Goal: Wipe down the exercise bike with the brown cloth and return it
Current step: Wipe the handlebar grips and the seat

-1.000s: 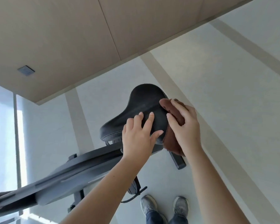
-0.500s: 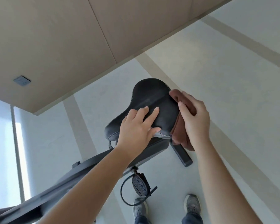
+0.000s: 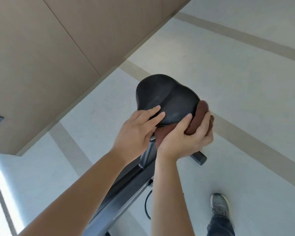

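Brown cloth (image 3: 198, 116) sits bunched in the right hand (image 3: 186, 138), which curls round it against the bike saddle (image 3: 165, 96) (black, stitched); beside it, the left hand (image 3: 136, 132) rests straight-fingered on top.

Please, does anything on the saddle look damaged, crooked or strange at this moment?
Nothing stands out. The saddle looks whole, with no tear showing; the pale streaks on its top may be only sheen. The left hand rests flat on it, and the right hand grips the cloth against its edge.
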